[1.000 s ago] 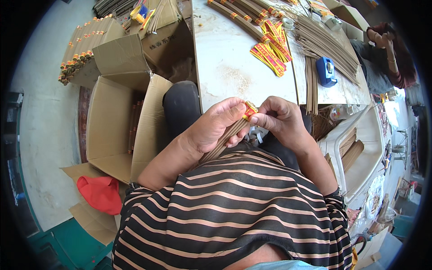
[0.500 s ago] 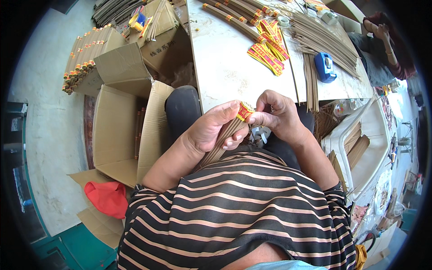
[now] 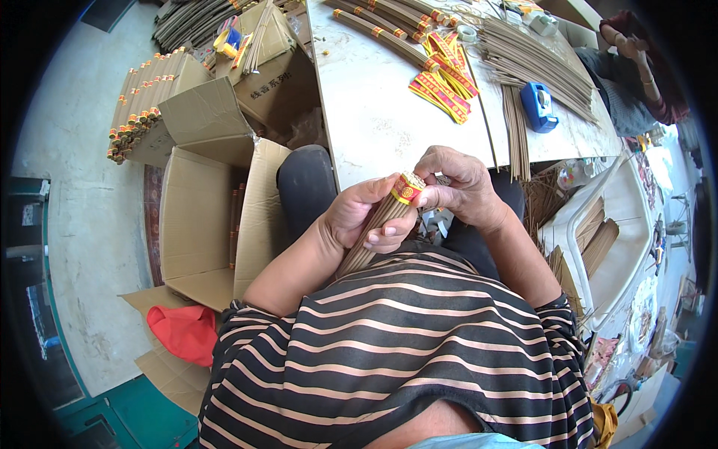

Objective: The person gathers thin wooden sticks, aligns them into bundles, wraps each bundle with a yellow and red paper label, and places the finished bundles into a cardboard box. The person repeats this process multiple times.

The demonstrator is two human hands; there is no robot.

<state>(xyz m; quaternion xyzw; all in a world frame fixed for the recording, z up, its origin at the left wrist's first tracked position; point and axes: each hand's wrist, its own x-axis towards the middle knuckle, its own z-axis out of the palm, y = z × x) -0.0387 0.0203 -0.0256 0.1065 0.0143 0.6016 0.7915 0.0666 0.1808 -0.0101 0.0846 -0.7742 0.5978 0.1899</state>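
One bundle (image 3: 382, 213) of brown sticks, one red-and-yellow band (image 3: 406, 190) round its top. Left hand (image 3: 350, 215) curls fingers round it; right hand's (image 3: 467, 187) thumb's on the band, can't tell if pinching.

Stick bundle (image 3: 383, 215) partly hidden, table (image 3: 359, 112) cropped

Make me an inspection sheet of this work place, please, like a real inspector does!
Surface: white table, with some brownish specks.
Job's things: bundle of thin brown sticks with a red-and-yellow band near its end.
Clutter: loose label strips, loose sticks and a blue tape dispenser on the table.
Hands: left hand grips the bundle; right hand has its fingertips at the banded end.
Cables: none made out for certain.
Surroundings: open cardboard box and red cloth at left; another person at upper right.
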